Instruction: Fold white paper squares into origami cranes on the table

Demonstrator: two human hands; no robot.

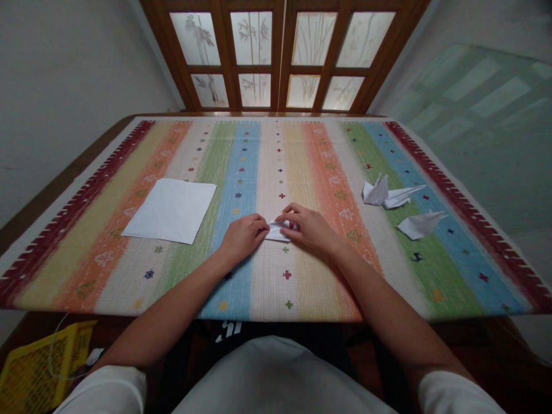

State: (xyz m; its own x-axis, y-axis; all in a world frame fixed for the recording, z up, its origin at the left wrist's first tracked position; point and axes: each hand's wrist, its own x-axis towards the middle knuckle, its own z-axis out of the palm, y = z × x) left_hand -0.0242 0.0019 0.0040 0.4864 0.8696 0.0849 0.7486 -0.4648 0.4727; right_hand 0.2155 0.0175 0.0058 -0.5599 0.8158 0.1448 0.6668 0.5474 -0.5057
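Between my two hands, a small folded piece of white paper (278, 232) lies low over the middle of the striped tablecloth (267, 282). My left hand (246, 234) pinches its left end with curled fingers. At the other end, my right hand (307, 225) has thumb and fingers closed on the paper, covering part of it. A stack of square white paper sheets (172, 210) rests on the cloth to the left. Over to the right stand several folded white paper cranes, among them one crane (376, 191) at the back and another crane (420, 225) nearer me.
The table's front edge runs just before my body. Below its left corner sits a yellow plastic basket (38, 365) with a pale cord. Behind the table are wooden doors (280, 57) with frosted panes, and a glass panel (487, 115) leans at the right wall.
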